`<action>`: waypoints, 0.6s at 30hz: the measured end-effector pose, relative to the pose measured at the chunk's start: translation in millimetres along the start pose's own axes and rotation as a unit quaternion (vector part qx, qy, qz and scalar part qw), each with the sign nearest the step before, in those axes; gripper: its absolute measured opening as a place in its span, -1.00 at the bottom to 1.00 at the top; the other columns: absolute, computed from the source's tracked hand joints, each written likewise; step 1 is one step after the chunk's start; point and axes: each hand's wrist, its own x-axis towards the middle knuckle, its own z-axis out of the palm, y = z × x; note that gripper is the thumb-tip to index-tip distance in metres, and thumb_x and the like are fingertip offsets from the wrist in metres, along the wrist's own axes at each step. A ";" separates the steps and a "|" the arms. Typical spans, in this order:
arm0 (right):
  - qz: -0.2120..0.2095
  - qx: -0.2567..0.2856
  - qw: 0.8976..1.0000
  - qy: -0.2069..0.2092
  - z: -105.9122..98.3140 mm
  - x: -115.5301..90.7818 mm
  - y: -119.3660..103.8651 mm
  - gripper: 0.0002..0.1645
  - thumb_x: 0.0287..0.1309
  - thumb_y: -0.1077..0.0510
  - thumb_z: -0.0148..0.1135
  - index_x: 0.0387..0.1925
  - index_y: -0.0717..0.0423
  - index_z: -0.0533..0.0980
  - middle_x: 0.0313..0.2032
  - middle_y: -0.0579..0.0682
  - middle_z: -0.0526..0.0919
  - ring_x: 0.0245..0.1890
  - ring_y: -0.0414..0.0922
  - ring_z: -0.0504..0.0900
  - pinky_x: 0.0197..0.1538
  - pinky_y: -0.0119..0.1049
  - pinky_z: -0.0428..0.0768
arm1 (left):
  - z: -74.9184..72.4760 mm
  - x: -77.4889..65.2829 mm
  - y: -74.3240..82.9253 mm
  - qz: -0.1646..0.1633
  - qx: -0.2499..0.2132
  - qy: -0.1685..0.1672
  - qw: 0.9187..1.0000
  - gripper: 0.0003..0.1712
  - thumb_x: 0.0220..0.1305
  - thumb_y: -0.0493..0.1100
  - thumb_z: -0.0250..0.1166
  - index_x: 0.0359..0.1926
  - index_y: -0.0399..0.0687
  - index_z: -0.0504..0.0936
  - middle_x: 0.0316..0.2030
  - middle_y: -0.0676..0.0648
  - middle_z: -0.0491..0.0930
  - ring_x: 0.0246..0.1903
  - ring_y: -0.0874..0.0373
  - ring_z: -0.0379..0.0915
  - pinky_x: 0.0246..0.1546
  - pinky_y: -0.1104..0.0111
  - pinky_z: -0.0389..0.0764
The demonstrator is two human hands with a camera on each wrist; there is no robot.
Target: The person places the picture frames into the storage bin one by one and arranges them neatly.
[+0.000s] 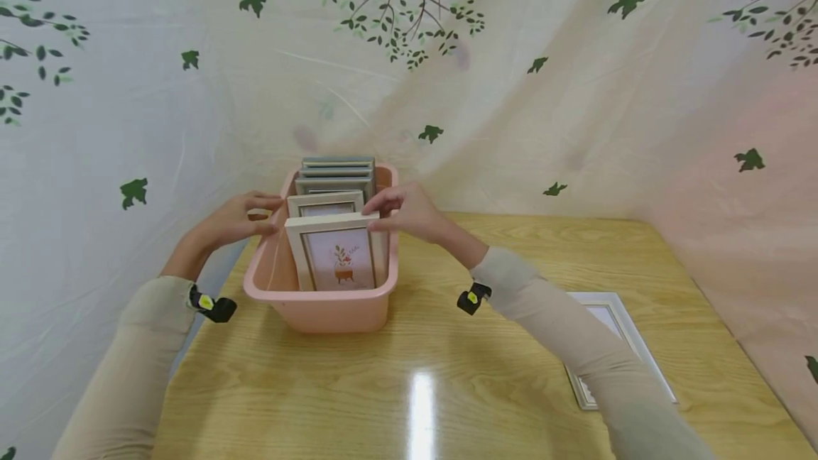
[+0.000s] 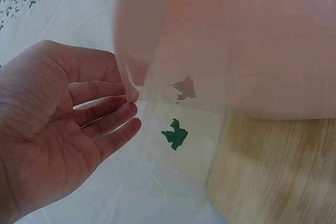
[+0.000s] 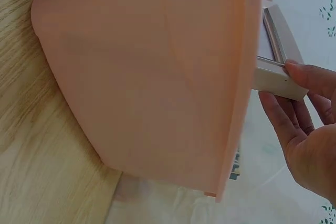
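A pink plastic bin (image 1: 322, 311) holds several picture frames standing on edge. The front cream frame (image 1: 291, 247) shows a potted plant print. My right hand (image 1: 405, 213) pinches its upper right corner. In the right wrist view, the thumb lies on the face of the frame (image 3: 283, 78) and the fingers are behind it. My left hand (image 1: 239, 218) holds the left rim of the bin. In the left wrist view its fingertips meet the edge of the bin (image 2: 236, 45), and part of one digit is hidden behind the wall.
Behind the front frame stand another cream frame (image 1: 324, 198) and several grey ones (image 1: 336, 182). Another frame (image 1: 633, 332) lies flat on the wooden table (image 1: 486, 389) at the right, partly under my right sleeve. A leaf-patterned cloth (image 1: 486, 126) hangs behind the table.
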 end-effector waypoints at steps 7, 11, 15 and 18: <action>0.027 -0.018 0.999 -0.021 12.7 -3.0 6.3 -0.72 0.05 0.33 0.53 -0.15 0.23 0.73 -0.19 0.10 0.79 -0.31 -0.19 0.65 -0.19 -0.41 0.66 | 0.7 -1.7 2.4 -0.001 0.003 0.003 1.000 -0.24 0.31 -0.11 0.32 0.42 -0.41 0.35 0.44 -0.48 0.22 0.44 -0.44 0.10 0.32 -0.30 0.34; 0.019 -0.030 0.999 -0.021 17.3 -2.8 8.8 -0.74 0.02 0.37 0.53 -0.18 0.25 0.73 -0.20 0.11 0.78 -0.31 -0.18 0.65 -0.18 -0.39 0.69 | 1.9 -2.2 3.6 -0.001 0.004 0.005 1.000 -0.25 0.31 -0.12 0.32 0.42 -0.41 0.36 0.44 -0.48 0.22 0.43 -0.44 0.12 0.33 -0.28 0.34; -0.002 -0.037 0.999 -0.006 20.2 -1.8 9.0 -0.74 -0.02 0.39 0.54 -0.21 0.28 0.73 -0.25 0.15 0.77 -0.35 -0.20 0.65 -0.20 -0.40 0.70 | 1.9 -3.7 4.4 0.001 0.004 0.008 1.000 -0.25 0.31 -0.12 0.31 0.41 -0.42 0.36 0.44 -0.48 0.23 0.42 -0.44 0.13 0.33 -0.28 0.34; -0.019 -0.043 0.999 0.007 22.2 0.1 10.0 -0.74 -0.03 0.39 0.54 -0.22 0.30 0.73 -0.26 0.17 0.77 -0.38 -0.22 0.65 -0.22 -0.41 0.71 | 0.9 -5.4 5.1 0.002 0.002 0.008 1.000 -0.24 0.31 -0.11 0.31 0.41 -0.42 0.36 0.44 -0.49 0.23 0.42 -0.45 0.13 0.32 -0.29 0.33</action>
